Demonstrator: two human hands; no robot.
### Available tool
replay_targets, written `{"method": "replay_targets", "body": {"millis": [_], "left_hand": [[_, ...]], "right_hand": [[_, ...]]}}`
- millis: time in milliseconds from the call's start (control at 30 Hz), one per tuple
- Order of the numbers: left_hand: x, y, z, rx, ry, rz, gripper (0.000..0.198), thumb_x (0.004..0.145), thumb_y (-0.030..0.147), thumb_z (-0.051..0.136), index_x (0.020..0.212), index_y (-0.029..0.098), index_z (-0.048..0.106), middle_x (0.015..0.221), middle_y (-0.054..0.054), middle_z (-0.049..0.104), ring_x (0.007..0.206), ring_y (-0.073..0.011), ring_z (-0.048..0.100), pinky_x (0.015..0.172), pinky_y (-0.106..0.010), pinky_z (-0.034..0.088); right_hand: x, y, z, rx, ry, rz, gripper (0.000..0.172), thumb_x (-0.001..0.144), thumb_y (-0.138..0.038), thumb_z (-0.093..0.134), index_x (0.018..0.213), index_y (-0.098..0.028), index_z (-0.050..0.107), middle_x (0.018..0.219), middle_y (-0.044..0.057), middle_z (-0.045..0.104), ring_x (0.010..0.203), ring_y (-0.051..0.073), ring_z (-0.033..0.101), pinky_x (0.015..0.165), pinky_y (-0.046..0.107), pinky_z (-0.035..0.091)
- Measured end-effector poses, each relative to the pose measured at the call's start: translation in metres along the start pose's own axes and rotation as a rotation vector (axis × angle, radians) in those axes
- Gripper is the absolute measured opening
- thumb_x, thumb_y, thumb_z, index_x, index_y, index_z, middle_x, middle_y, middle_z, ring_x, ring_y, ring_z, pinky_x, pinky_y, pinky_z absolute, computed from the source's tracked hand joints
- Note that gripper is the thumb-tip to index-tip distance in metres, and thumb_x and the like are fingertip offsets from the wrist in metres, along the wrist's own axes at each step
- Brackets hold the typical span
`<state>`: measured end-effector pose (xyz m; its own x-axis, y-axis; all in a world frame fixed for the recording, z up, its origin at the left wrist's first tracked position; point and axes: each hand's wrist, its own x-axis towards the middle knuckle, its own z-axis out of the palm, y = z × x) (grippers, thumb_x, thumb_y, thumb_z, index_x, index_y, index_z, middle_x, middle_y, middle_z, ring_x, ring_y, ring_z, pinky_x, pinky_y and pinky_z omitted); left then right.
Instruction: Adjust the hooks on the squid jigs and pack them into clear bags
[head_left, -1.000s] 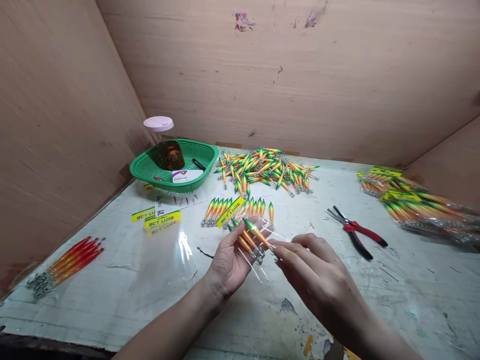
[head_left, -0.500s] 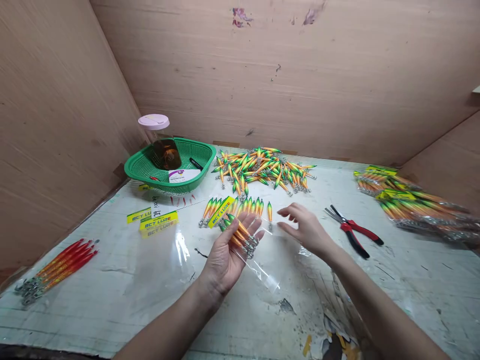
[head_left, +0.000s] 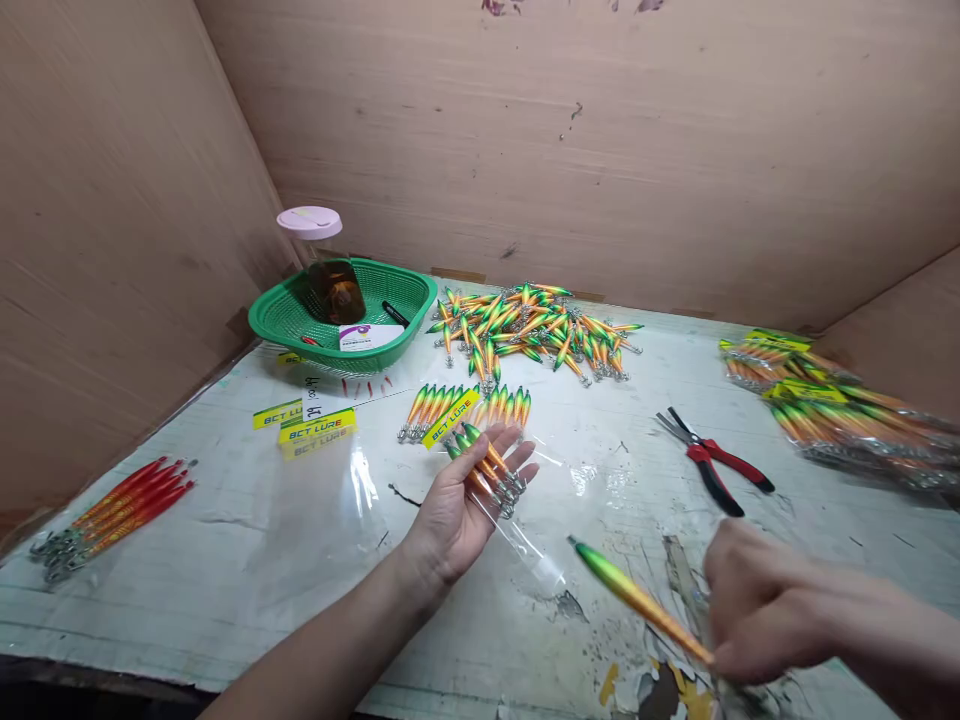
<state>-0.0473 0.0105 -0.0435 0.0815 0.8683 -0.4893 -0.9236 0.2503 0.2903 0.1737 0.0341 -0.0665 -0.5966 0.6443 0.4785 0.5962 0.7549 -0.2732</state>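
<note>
My left hand point(head_left: 457, 520), palm up near the middle of the table, is closed around a few green-and-orange fishing lures point(head_left: 491, 470) with their hooks toward me. They lie in or on a clear plastic bag with a yellow "BCT LURE" header point(head_left: 451, 418). At lower right, my right hand point(head_left: 765, 600), blurred, pinches one more fishing lure point(head_left: 637, 595) by its hook end, its green tip pointing up and left. Just beyond my left hand stands a row of loose lures point(head_left: 510, 407), partly covered by the header.
A heap of lures point(head_left: 532, 330) lies at the back. Left of it, a green basket point(head_left: 412, 345) holds a lidded jar point(head_left: 334, 290). Pliers point(head_left: 712, 460) and bagged lures point(head_left: 825, 415) are at right. Header bags point(head_left: 322, 480) and red lures point(head_left: 124, 515) lie left.
My right hand has picked up the single lure from the row's right end and swung it toward me and right. My left hand stays nearly still with its lures.
</note>
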Motion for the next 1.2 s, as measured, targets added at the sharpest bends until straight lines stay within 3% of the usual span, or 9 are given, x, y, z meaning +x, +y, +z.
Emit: {"method": "replay_targets", "body": {"millis": [133,300,400,567,800,1000,1200], "left_hand": [[-0.002,-0.004,0.000,0.035,-0.003,-0.047,0.016,0.090,0.015,0.056,0.095,0.007,0.069,0.098,-0.010,0.074,0.088,-0.0238,0.072,0.088,-0.042,0.058],[-0.004,-0.006,0.001,0.079,0.011,-0.054,0.017,0.089,0.013,0.056,0.099,0.006,0.068,0.093,-0.014,0.075,0.089,-0.0248,0.072,0.092,-0.042,0.055],[-0.005,-0.006,0.001,0.091,-0.012,-0.044,0.019,0.089,0.013,0.057,0.104,0.007,0.067,0.097,-0.014,0.074,0.094,-0.0260,0.071,0.090,-0.043,0.056],[-0.007,-0.005,0.002,0.081,0.010,-0.044,0.020,0.089,0.012,0.054,0.104,0.007,0.067,0.091,-0.013,0.075,0.085,-0.0237,0.073,0.087,-0.041,0.057],[-0.007,-0.004,0.004,0.066,-0.001,0.001,0.015,0.088,0.013,0.058,0.096,0.008,0.069,0.091,-0.012,0.075,0.082,-0.0224,0.073,0.079,-0.037,0.060],[-0.008,-0.004,0.005,0.101,0.051,-0.015,0.014,0.087,0.012,0.058,0.089,0.006,0.070,0.085,-0.012,0.074,0.079,-0.0211,0.072,0.085,-0.039,0.058],[-0.010,-0.006,0.003,0.161,0.017,-0.007,0.017,0.088,0.016,0.058,0.089,0.006,0.071,0.080,-0.013,0.074,0.075,-0.0199,0.072,0.078,-0.034,0.059]], "right_hand": [[0.000,-0.037,-0.016,-0.035,0.056,-0.077,0.015,0.089,-0.029,0.058,0.099,-0.021,0.066,0.092,0.009,0.069,0.082,0.021,0.059,0.069,0.036,0.049],[0.021,-0.067,-0.024,-0.085,0.104,-0.185,0.024,0.085,-0.005,0.058,0.107,-0.013,0.063,0.104,0.012,0.070,0.090,0.023,0.056,0.075,0.038,0.049],[0.026,-0.071,-0.023,-0.149,0.205,-0.181,0.024,0.082,-0.002,0.061,0.104,-0.011,0.065,0.097,0.013,0.068,0.086,0.023,0.054,0.072,0.038,0.048],[0.032,-0.074,-0.022,-0.077,0.290,-0.034,0.012,0.084,-0.006,0.061,0.088,-0.017,0.064,0.075,0.005,0.060,0.070,0.017,0.050,0.062,0.031,0.043],[0.038,-0.078,-0.018,-0.165,0.294,-0.069,0.016,0.081,-0.007,0.065,0.094,-0.016,0.061,0.080,0.006,0.061,0.074,0.019,0.051,0.067,0.035,0.043],[0.033,-0.080,-0.013,-0.213,0.309,-0.096,0.016,0.080,-0.006,0.065,0.093,-0.013,0.059,0.080,0.008,0.061,0.075,0.020,0.051,0.069,0.037,0.042],[0.031,-0.080,-0.018,-0.231,0.296,-0.093,0.014,0.080,-0.008,0.064,0.092,-0.014,0.059,0.079,0.007,0.060,0.075,0.021,0.053,0.070,0.037,0.042]]}}
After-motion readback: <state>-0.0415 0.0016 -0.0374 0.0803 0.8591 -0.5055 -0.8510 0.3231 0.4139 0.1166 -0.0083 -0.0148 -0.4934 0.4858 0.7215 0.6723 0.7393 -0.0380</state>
